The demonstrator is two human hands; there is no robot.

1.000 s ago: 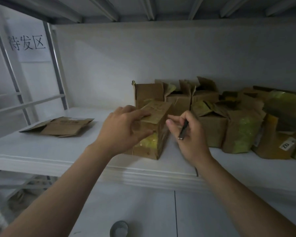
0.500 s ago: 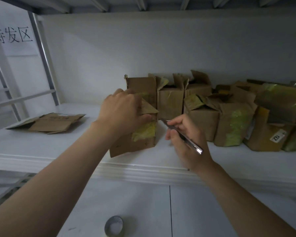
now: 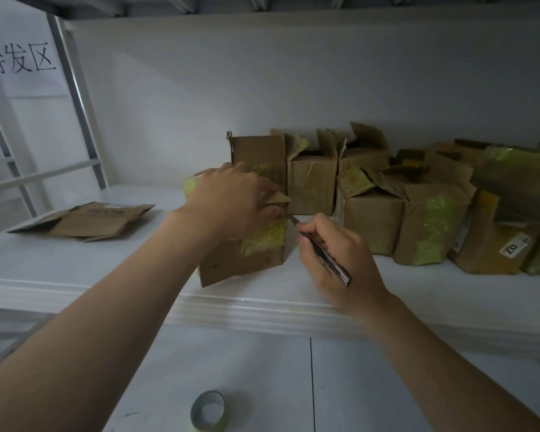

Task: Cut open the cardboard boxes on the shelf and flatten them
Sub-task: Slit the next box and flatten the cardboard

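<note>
Blade meets tape near the edge of the shelf [image 3: 106,269].
The left hand [image 3: 231,204] grips the top flap of a tilted cardboard box [image 3: 237,266] on the shelf; the right hand [image 3: 356,254] pinches a slim cutter [image 3: 337,269], tip just beside the left thumb, which a slip could nick.

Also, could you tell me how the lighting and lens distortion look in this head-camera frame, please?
Head view, light: dim, flat with a grey-green cast, no glare; the boxes at the right look shaded. Head view, geometry: the wide lens leans the post and bends the shelf edge. Head view, focus: left hand, front box, right hand and knife are fairly sharp.
</note>
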